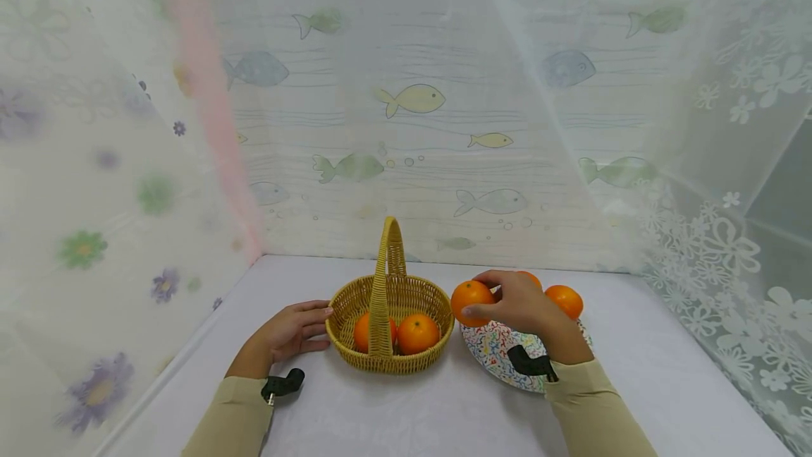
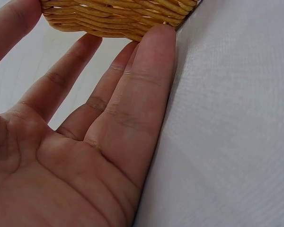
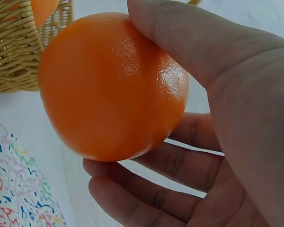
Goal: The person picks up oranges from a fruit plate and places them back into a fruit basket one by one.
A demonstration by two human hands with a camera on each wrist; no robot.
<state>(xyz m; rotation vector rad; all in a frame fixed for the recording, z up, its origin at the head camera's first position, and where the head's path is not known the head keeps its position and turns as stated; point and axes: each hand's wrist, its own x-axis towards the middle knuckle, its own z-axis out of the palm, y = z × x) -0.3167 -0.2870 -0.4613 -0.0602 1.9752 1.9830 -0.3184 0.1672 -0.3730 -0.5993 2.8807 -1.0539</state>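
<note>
So the right hand (image 1: 517,302) is gripping an orange (image 1: 472,303) right of center in the head view, thumb and fingers clamping it from opposite sides, and that orange is hanging just beside the right rim of a wicker basket (image 1: 393,367). The left hand (image 1: 298,330), lower left of center, is resting its fairly straight, slightly spread fingers against the basket's left side. Two basket oranges (image 1: 418,333) are sitting inside, low center. Lower right, a colorful patterned plate (image 1: 495,351) is lying under the right hand, with two other oranges (image 1: 564,301) showing around its upper edge.
</note>
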